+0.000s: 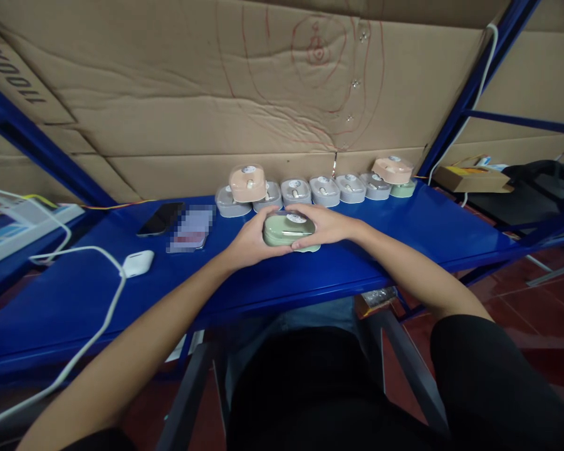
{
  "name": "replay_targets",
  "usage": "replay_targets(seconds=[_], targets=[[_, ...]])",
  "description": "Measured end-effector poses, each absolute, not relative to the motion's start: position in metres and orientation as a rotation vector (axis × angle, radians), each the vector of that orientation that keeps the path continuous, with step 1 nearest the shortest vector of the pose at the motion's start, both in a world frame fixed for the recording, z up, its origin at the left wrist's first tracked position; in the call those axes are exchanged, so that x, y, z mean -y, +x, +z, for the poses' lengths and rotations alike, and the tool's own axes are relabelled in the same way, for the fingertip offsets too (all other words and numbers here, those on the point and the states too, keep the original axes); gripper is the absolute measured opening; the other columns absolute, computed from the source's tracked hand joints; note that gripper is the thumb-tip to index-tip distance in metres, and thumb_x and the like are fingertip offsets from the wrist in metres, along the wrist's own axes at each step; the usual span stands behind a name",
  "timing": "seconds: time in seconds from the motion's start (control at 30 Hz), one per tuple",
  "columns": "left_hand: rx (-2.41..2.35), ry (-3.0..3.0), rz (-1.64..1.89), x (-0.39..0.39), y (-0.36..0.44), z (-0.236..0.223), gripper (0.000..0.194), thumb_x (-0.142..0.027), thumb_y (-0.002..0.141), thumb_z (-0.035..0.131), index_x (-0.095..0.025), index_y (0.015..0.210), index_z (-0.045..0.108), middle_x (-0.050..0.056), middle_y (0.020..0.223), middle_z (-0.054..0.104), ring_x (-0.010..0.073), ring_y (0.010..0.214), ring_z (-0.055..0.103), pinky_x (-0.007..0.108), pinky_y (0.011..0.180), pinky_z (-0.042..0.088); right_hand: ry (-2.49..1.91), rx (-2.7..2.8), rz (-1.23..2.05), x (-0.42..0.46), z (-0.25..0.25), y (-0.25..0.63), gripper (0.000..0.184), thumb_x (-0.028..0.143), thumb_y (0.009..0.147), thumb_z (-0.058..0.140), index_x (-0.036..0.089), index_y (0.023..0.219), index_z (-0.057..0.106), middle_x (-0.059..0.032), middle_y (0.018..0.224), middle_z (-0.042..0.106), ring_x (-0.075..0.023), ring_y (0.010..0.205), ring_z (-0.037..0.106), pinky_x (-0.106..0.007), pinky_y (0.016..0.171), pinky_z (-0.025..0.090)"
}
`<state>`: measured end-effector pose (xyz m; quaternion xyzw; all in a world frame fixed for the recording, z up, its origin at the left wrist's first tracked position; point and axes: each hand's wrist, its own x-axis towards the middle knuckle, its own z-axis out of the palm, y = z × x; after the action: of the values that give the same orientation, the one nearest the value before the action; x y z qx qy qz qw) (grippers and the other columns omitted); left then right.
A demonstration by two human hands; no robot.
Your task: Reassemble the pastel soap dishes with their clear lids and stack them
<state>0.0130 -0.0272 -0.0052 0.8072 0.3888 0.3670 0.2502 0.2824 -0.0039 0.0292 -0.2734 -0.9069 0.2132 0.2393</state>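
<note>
Left hand (251, 241) curled its fingers (275, 235) around the pale green plastic case (286, 230); right hand (324, 224) pressed its fingers (301, 227) over the other end. Case sat on the blue metal bench (427, 232), just in front of the grey plastic cases (324, 191).

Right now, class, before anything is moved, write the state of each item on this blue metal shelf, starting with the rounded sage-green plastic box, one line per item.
Sage-green plastic box: clasped between both hands.
Left hand: wrapped around the box's left side.
Right hand: wrapped around the box's right side.
Peach plastic box: stacked on grey boxes.
Grey plastic boxes: lined up against cardboard.
Black smartphone: lying flat, screen dark.
White earbud case: lying flat, white cable attached.
</note>
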Motion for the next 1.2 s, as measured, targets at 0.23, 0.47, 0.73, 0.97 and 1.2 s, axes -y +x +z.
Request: replay_targets(seconds=[0.23, 0.47, 0.73, 0.97, 1.2], targets=[[-1.048, 2.232, 0.936, 0.022, 0.008, -0.009, 0.127, -0.055, 0.065, 0.109, -0.025, 0.17, 0.043, 0.02, 0.146, 0.072, 0.0452, 0.135, 0.073, 0.065, 0.119, 0.057, -0.873, 2.493, 0.498, -0.004, 0.034, 0.294, 0.097, 0.074, 0.083, 0.089, 0.024, 0.162, 0.061, -0.0174, 0.162, 0.069, -0.0401, 0.142, 0.07, -0.06, 0.121, 0.058], [-1.047, 2.457, 0.763, 0.021, 0.003, -0.003, 0.096, -0.059, 0.071, 0.103, -0.028, 0.154, 0.067, 0.015, 0.147, 0.072, 0.0435, 0.138, 0.069, 0.064, 0.124, 0.054, -1.273, 2.532, 0.423, -0.016, 0.048, 0.32, 0.099, 0.093, 0.089, 0.073, 0.019, 0.155, 0.067, -0.0215, 0.147, 0.078, -0.0446, 0.127, 0.078, -0.063, 0.111, 0.062], [-0.9, 2.462, 0.677, 0.026, 0.003, 0.0, 0.05, -0.06, 0.089, 0.09, -0.036, 0.133, 0.088, 0.011, 0.142, 0.065, 0.0373, 0.136, 0.067, 0.064, 0.129, 0.05, -1.432, 2.534, 0.436, -0.027, 0.047, 0.335, 0.112, 0.113, 0.082, 0.053, 0.022, 0.143, 0.076, -0.0203, 0.152, 0.078, -0.0465, 0.138, 0.075, -0.063, 0.118, 0.06], [-0.973, 2.424, 0.815, 0.021, -0.001, 0.003, 0.044, -0.063, 0.095, 0.083, -0.03, 0.123, 0.091, 0.013, 0.142, 0.068, 0.0369, 0.133, 0.07, 0.062, 0.125, 0.054, -1.554, 2.469, 0.467, -0.025, 0.053, 0.339, 0.119, 0.115, 0.082, 0.047, 0.019, 0.148, 0.076, -0.0224, 0.164, 0.069, -0.0501, 0.154, 0.064, -0.067, 0.128, 0.052], [-1.419, 2.464, 0.839, 0.011, -0.016, 0.011, 0.055, -0.069, 0.091, 0.081, -0.021, 0.117, 0.089, 0.015, 0.129, 0.071, 0.0399, 0.131, 0.068, 0.059, 0.123, 0.054, -1.752, 2.606, 0.394, -0.022, 0.061, 0.34, 0.104, 0.098, 0.089, 0.068, 0.015, 0.151, 0.071, -0.0252, 0.157, 0.073, -0.0495, 0.14, 0.072, -0.059, 0.116, 0.059]])
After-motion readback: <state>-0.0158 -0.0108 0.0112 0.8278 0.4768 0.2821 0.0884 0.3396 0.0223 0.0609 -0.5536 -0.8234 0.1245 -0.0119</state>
